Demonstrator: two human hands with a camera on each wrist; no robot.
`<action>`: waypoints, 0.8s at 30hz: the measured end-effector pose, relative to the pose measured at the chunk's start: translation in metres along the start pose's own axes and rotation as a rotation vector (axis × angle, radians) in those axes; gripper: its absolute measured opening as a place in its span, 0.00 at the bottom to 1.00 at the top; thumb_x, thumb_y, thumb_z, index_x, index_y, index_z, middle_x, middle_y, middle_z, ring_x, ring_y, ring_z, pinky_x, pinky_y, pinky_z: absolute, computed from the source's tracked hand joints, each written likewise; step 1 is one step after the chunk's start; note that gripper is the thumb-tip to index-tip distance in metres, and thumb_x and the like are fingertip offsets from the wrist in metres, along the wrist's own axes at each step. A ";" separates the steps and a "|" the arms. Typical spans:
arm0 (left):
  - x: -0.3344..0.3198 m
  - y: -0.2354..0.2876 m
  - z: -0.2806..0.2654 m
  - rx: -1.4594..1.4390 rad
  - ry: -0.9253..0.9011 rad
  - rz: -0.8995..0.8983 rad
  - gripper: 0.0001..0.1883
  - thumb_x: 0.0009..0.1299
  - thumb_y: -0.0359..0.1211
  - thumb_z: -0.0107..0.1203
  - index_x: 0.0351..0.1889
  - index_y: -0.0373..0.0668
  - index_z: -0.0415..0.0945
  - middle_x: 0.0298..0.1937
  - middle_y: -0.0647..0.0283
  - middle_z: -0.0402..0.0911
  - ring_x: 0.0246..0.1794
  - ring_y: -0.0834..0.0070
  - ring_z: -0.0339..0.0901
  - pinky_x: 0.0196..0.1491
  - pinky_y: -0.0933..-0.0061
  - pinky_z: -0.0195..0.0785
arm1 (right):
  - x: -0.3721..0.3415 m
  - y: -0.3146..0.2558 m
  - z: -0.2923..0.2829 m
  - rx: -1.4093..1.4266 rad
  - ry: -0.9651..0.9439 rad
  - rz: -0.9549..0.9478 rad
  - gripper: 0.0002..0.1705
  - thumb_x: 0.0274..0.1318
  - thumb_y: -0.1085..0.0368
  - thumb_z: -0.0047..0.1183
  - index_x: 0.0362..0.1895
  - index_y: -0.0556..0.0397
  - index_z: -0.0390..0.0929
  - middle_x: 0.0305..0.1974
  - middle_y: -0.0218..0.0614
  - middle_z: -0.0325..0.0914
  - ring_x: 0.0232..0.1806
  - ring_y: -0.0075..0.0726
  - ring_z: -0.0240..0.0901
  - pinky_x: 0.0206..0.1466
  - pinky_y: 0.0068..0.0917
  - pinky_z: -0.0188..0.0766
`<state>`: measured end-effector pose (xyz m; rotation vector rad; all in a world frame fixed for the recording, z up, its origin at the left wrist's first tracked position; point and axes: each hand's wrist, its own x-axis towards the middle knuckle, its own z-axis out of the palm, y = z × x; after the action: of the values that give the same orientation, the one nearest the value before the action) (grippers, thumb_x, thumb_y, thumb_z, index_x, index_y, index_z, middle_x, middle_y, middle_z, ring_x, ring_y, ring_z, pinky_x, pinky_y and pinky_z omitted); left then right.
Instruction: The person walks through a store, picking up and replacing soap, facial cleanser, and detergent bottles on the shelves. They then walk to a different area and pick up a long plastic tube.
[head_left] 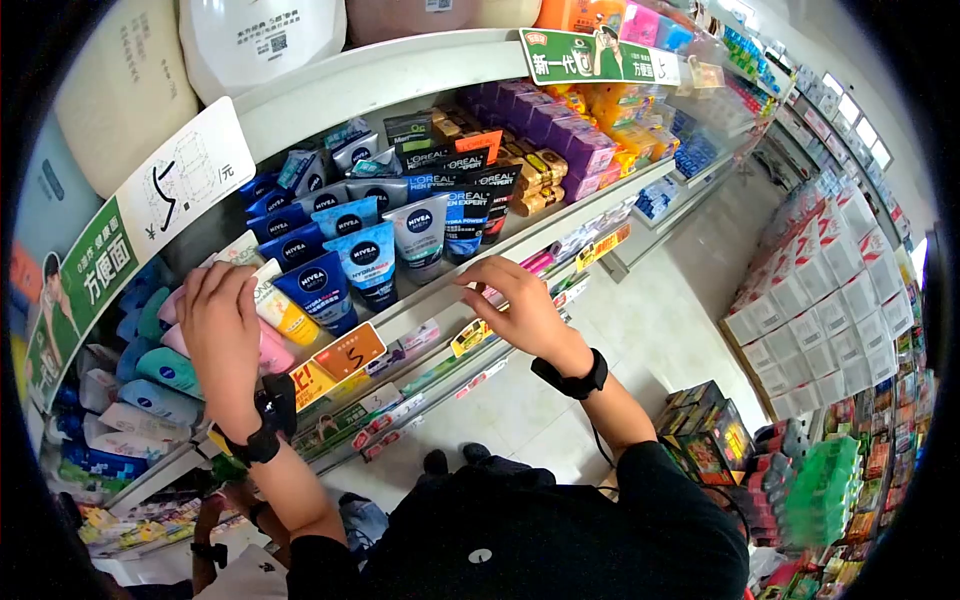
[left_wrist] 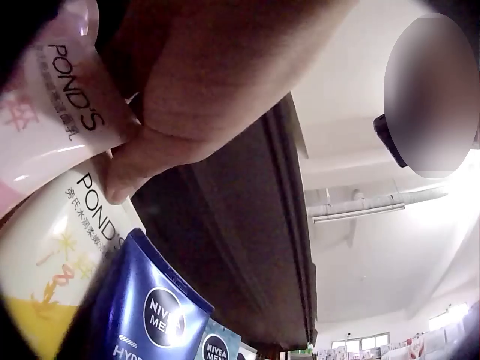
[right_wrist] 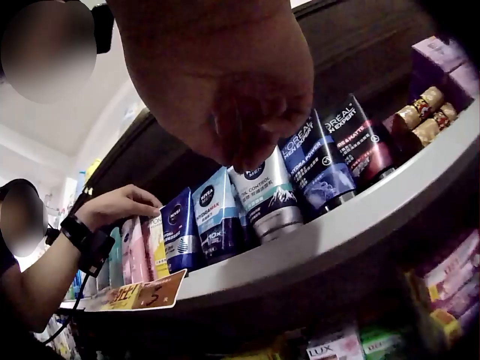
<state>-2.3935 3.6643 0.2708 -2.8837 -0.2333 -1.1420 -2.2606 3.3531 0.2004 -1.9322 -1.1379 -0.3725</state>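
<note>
My left hand (head_left: 215,325) is at the tops of the Pond's tubes at the front of the shelf. Its thumb (left_wrist: 124,176) lies at the upper edge of a white-and-yellow Pond's tube (left_wrist: 56,266), beside a pink Pond's tube (left_wrist: 64,112); the other fingertips are hidden in the left wrist view. My right hand (head_left: 520,308) hovers with loosely bent fingers before the men's face-wash tubes, holding nothing. Nearest it are a grey-white Nivea Men tube (head_left: 417,235) and a blue L'Oréal tube (right_wrist: 319,169). A dark blue Nivea Men tube (head_left: 318,287) and a light blue one (head_left: 362,258) stand between the hands.
Purple boxes (head_left: 575,150) and gold packs (head_left: 535,185) stand farther right on the shelf. An orange price card (head_left: 348,358) sticks out from the front edge. Large bottles (head_left: 262,40) line the shelf above. Stacked white cartons (head_left: 820,310) and another person's arm (head_left: 205,535) are nearby.
</note>
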 end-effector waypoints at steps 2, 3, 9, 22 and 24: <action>0.001 0.002 0.000 0.017 -0.021 -0.013 0.07 0.69 0.31 0.55 0.40 0.41 0.81 0.43 0.62 0.81 0.50 0.61 0.73 0.55 0.59 0.63 | -0.001 0.001 -0.001 0.002 -0.018 0.025 0.12 0.54 0.74 0.59 0.45 0.54 0.82 0.40 0.41 0.80 0.42 0.48 0.79 0.45 0.36 0.76; 0.001 0.003 0.000 0.028 -0.020 -0.016 0.07 0.69 0.31 0.55 0.40 0.41 0.81 0.43 0.63 0.81 0.50 0.61 0.73 0.55 0.59 0.63 | -0.002 0.001 -0.001 0.003 -0.026 0.038 0.12 0.54 0.74 0.59 0.45 0.54 0.82 0.40 0.41 0.80 0.43 0.48 0.79 0.45 0.36 0.76; -0.001 0.003 0.000 0.083 -0.012 -0.016 0.06 0.70 0.32 0.55 0.40 0.42 0.81 0.44 0.64 0.81 0.49 0.63 0.73 0.55 0.60 0.63 | -0.001 -0.002 0.001 0.019 -0.057 0.081 0.11 0.55 0.74 0.58 0.44 0.55 0.81 0.40 0.40 0.80 0.42 0.48 0.80 0.44 0.36 0.76; -0.002 0.004 -0.006 -0.031 0.055 -0.037 0.07 0.66 0.32 0.60 0.40 0.41 0.81 0.43 0.63 0.80 0.48 0.60 0.73 0.52 0.59 0.64 | 0.022 -0.008 0.021 0.055 -0.051 -0.050 0.11 0.56 0.75 0.57 0.44 0.54 0.80 0.41 0.39 0.81 0.43 0.48 0.80 0.44 0.36 0.77; -0.001 0.010 -0.006 -0.066 0.122 -0.014 0.07 0.66 0.32 0.61 0.40 0.41 0.81 0.43 0.63 0.79 0.48 0.61 0.73 0.51 0.58 0.64 | 0.020 -0.004 0.021 0.054 -0.045 -0.055 0.11 0.56 0.75 0.57 0.44 0.54 0.80 0.41 0.40 0.81 0.42 0.47 0.80 0.44 0.35 0.78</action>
<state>-2.3966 3.6543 0.2749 -2.8588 -0.2160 -1.3469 -2.2561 3.3822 0.2018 -1.8733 -1.2205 -0.3265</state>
